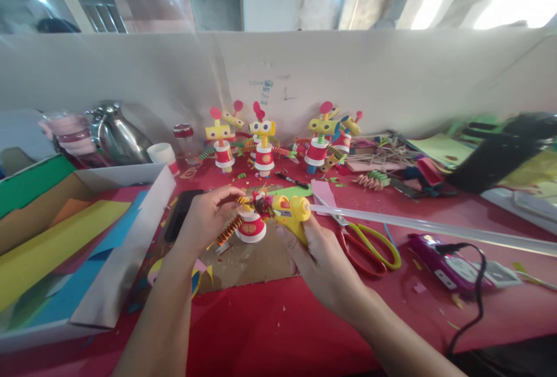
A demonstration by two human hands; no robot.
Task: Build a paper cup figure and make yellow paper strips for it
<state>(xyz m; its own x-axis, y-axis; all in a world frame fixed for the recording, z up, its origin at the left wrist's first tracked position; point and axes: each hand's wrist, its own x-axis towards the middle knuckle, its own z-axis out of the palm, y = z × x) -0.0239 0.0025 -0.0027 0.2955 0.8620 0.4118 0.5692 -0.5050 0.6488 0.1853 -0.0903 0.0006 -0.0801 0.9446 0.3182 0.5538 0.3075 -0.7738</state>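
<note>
My right hand (319,252) is wrapped round a yellow glue gun (296,217), with a long clear glue stick (413,223) running out of its back to the right. The gun's front end points left, close to the top of a red and white paper cup (251,228). My left hand (213,214) has its fingers closed at the cup's upper left, by a coiled paper piece; what the fingertips pinch is too small to name. An orange and black paper spring (230,231) slants down at the cup's left. Under the cup lies a brown board (256,267).
Several finished paper-cup figures (264,153) stand along the back wall. Red and yellow scissors (369,246) and a purple power strip (448,267) lie at the right. A white box (143,197) of coloured paper, a steel jug (117,133) and a paper cup (164,155) are at the left.
</note>
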